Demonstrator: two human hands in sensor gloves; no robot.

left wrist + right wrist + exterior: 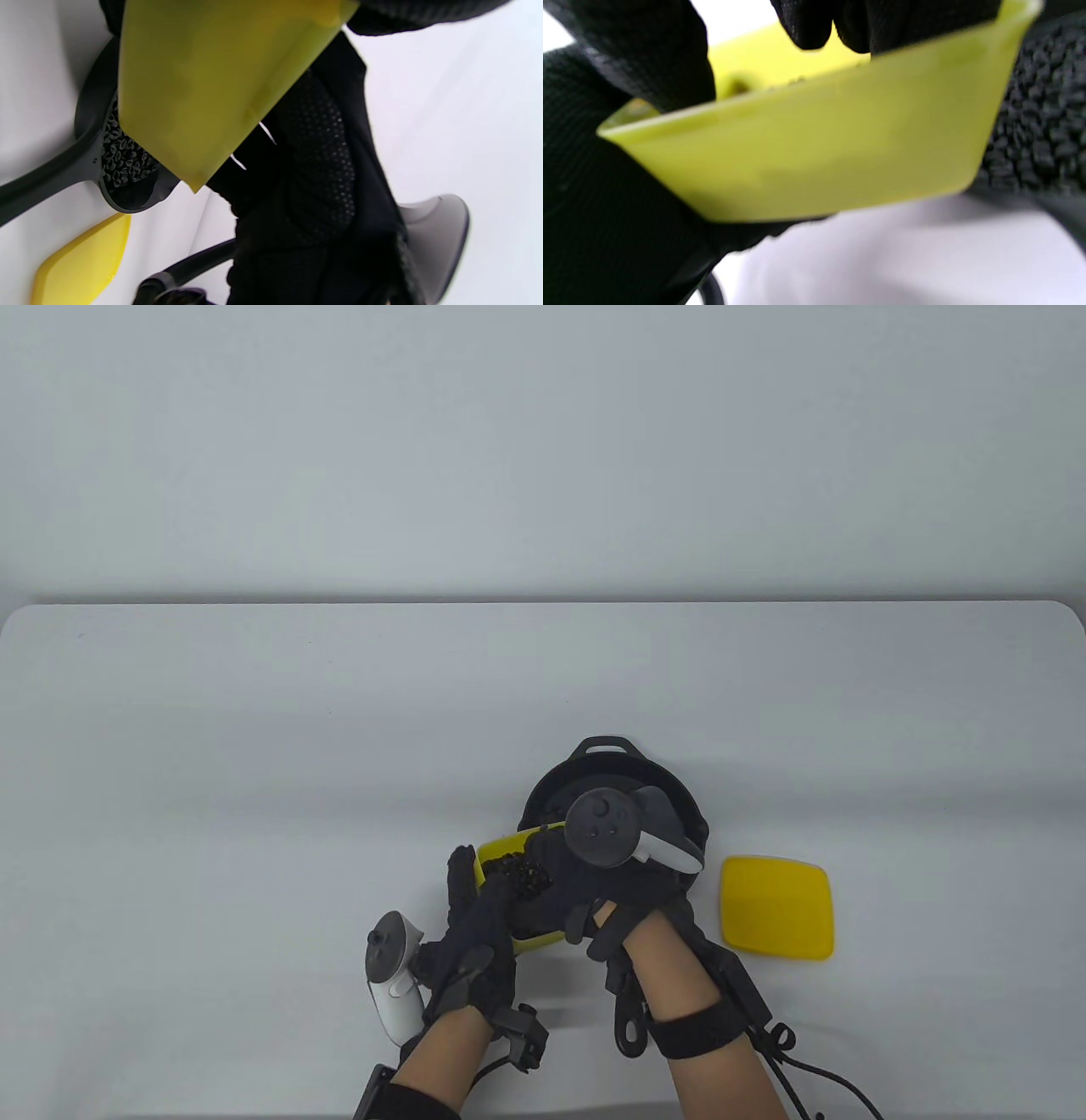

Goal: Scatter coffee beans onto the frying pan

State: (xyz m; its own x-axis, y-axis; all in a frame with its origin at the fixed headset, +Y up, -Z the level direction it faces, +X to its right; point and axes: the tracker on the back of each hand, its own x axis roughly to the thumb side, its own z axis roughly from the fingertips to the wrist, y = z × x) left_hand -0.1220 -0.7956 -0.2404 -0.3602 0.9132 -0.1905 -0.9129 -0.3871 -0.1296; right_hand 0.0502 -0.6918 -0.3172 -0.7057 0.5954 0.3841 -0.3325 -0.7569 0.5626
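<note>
A yellow container (501, 848) with coffee beans (522, 878) in it is held off the table, against the near left rim of the black frying pan (594, 759). My left hand (475, 916) grips its left side and underside. My right hand (585, 891) grips its right side, fingers (814, 21) curled over the rim onto the beans. In the left wrist view the container (191, 84) hangs tilted over the pan (89, 101), which has a layer of beans (123, 156) in it. The right wrist view shows the container wall (818, 140) and the pan's beans (1039, 106).
The container's yellow lid (776, 908) lies flat on the white table right of the pan; it also shows in the left wrist view (80, 262). The pan's long handle (38, 182) points toward me, under my right hand. A cable (814, 1069) trails from my right wrist.
</note>
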